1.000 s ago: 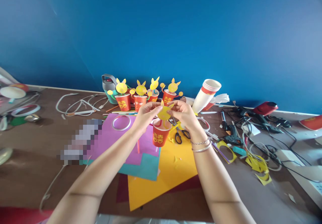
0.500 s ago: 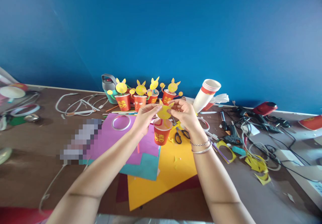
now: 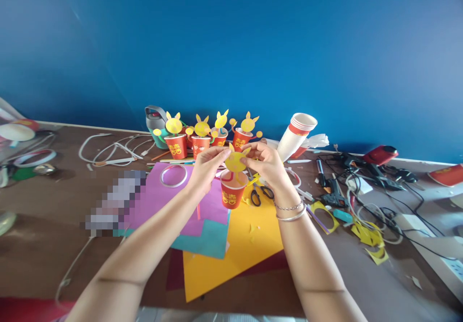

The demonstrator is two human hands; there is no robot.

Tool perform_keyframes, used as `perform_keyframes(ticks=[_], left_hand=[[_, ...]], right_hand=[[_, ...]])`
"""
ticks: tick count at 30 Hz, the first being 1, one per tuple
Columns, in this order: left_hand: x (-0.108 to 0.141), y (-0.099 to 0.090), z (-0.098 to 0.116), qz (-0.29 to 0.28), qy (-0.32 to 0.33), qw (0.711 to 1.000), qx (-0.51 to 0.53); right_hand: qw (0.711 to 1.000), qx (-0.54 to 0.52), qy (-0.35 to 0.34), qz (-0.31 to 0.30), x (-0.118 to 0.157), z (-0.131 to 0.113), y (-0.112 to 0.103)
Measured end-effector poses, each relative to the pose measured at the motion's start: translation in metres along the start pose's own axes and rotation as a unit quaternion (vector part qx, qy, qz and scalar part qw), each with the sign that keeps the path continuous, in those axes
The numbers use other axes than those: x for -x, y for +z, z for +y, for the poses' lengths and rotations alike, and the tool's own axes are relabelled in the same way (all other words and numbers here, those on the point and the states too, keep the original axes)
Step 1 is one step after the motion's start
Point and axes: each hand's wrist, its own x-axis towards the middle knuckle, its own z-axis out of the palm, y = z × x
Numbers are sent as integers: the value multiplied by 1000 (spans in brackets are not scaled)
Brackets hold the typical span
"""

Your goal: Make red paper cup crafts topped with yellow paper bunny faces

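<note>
My left hand [image 3: 207, 168] and right hand [image 3: 266, 167] both pinch the yellow cutout [image 3: 236, 162], one from each side, about equally near. Just below it is the red cup [image 3: 232, 197], long axis upright, mouth up; I can't tell whether it touches the coloured sheets [image 3: 213, 271]. Beyond, four decorated cups [image 3: 176, 147] stand near the bench's [image 3: 39, 249] back edge.

Cup [image 3: 232, 195] before cup row [image 3: 201, 143], left of scissors [image 3: 258, 186].

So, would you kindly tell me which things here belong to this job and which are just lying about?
Likely the job's:
yellow eared cutout, held by left hand and right hand
red cup below it
scissors
yellow sheet

Apparently lying about:
grey-handled green container
crumpled white material
white socket strip
</note>
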Motion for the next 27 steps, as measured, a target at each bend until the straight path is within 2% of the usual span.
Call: perform_keyframes(ticks=[7,13,19,27], left_hand=[[2,2,-1,10,-5,999,52],[4,3,-1,-11,-25,995,95],[2,2,-2,-46,-32,997,60],[4,6,-2,-3,-2,999,44]], right_hand=[[1000,3,-18,7,1,-1,1],[1000,-2,-15,4,0,0,0],[1000,-5,-18,5,-1,2,0],[999,3,-35,18,-1,2,2]])
